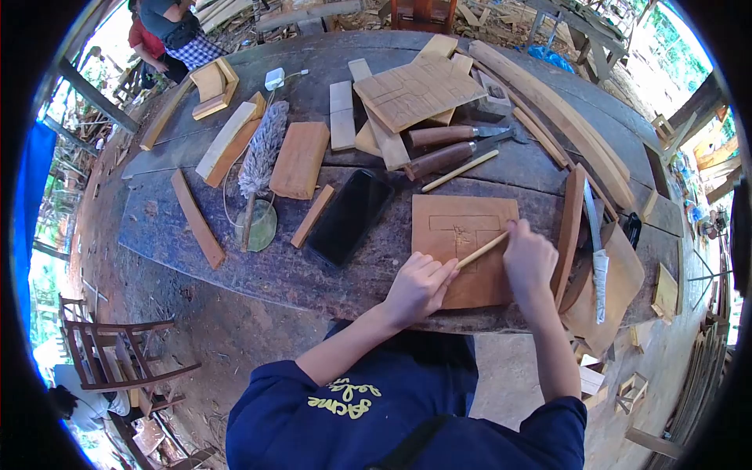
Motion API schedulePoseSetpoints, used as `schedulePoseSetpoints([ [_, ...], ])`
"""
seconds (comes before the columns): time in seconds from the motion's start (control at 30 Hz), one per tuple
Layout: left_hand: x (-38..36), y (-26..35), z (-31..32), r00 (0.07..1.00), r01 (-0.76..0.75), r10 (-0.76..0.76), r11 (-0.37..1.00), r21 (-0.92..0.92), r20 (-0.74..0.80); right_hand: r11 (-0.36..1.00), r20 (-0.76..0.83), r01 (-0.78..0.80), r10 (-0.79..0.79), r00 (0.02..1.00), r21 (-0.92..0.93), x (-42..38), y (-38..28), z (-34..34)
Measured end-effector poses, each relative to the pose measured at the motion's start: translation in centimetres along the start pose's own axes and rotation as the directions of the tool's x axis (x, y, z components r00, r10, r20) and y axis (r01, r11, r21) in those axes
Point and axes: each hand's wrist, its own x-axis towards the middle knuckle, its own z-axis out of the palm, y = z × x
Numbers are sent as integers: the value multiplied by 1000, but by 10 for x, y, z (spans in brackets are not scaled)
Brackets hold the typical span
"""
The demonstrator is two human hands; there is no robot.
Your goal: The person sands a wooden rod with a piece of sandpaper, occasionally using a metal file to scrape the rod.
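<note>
A square wooden board with outlined, partly carved shapes lies on the workbench in front of me. Over it, a thin light wooden stick slants up to the right. My left hand grips its lower end at the board's left part. The upper end is between the fingers of my right hand, at the board's right edge. Beyond the board lie another light stick and two dark-handled tools. A black phone lies left of the board.
Wooden blocks, a larger carved board and long curved strips are on the workbench. At the right are a saw and curved wood pieces. Two people stand beyond the bench's far left.
</note>
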Motion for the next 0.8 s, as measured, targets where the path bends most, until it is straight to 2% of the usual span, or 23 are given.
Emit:
schedulePoseSetpoints([
  [0.07, 0, 0, 1, 1000, 1, -1, 1000, -8, -11, 998, 6, -54, 55, 998, -10, -1, -2, -2],
  [0.17, -2, -2, 1, 999, 5, -5, 1000, -16, -31, 993, 2, 112, -112, 994, 34, -31, -28, 0],
  [0.23, -2, -1, 1, 1000, -4, 3, 1000, -22, -24, 988, 8, 138, -138, 990, 72, -30, -25, -2],
  [0.3, 0, 0, 0, 1000, -10, 9, 1000, -19, -20, 997, -49, 69, -67, 997, 32, -13, -5, 6],
  [0.33, 0, 0, 0, 1000, -21, 21, 1000, -19, -21, 998, 8, -56, 56, 998, 19, -2, -2, 0],
  [0.37, 0, 0, 2, 1000, -17, 16, 1000, -17, -27, 999, 8, -49, 49, 999, 17, -3, -4, 0],
  [0.43, -2, -2, 4, 998, -2, 0, 999, -39, -55, 1000, -13, 9, -8, 1000, 14, -10, -11, 0],
  [0.47, -2, -2, 4, 998, 0, -2, 999, -37, -60, 997, 46, 77, -77, 996, -2, -21, -20, -4],
  [0.5, -2, -3, 3, 998, -6, 4, 999, -39, -58, 989, 62, 127, -132, 989, 75, -33, -31, -7],
  [0.6, -1, -2, 3, 999, -12, 10, 999, -43, -52, 977, 55, 164, -173, 983, 133, -25, -22, -3],
  [0.67, 0, -1, 1, 999, -14, 12, 998, -53, -42, 999, 28, -43, 43, 999, 3, 0, -5, 1],
  [0.7, 1, -2, 0, 999, -13, 12, 999, -38, -38, 999, 36, -51, 51, 998, -6, 2, -6, 0],
  [0.77, 0, 0, -3, 1000, -9, 9, 1000, -28, -20, 999, -12, 8, -8, 1000, 44, -9, -13, -4],
  [0.8, 0, 1, -4, 1000, -4, 3, 1000, -27, -22, 992, 43, 99, -103, 994, 78, -22, -21, -5],
])
